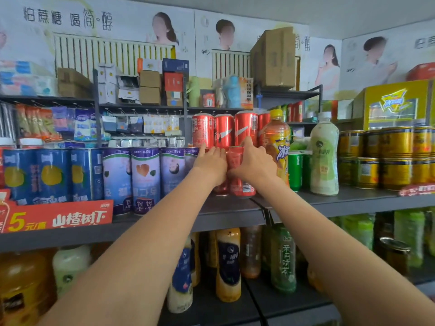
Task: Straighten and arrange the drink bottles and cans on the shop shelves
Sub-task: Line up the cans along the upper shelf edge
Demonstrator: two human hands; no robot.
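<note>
Red cola cans stand in two stacked layers on the middle shelf (341,201). My right hand (255,162) grips the front lower red can (236,158), with its thumb across the can's face and its fingers reaching over the top. My left hand (209,161) holds the neighbouring lower red can (220,188) just to the left, and only that can's base shows under the hand. The upper row of red cans (223,131) stands directly above my fingertips. An orange iced-tea bottle (277,142) touches the right side of this group.
Purple cans (146,180) and blue cans (51,175) fill the shelf to the left, behind a red price card (58,217). To the right stand green cans (295,171), a pale green bottle (324,156) and stacked gold cans (381,158). Several bottles crowd the lower shelf (235,311).
</note>
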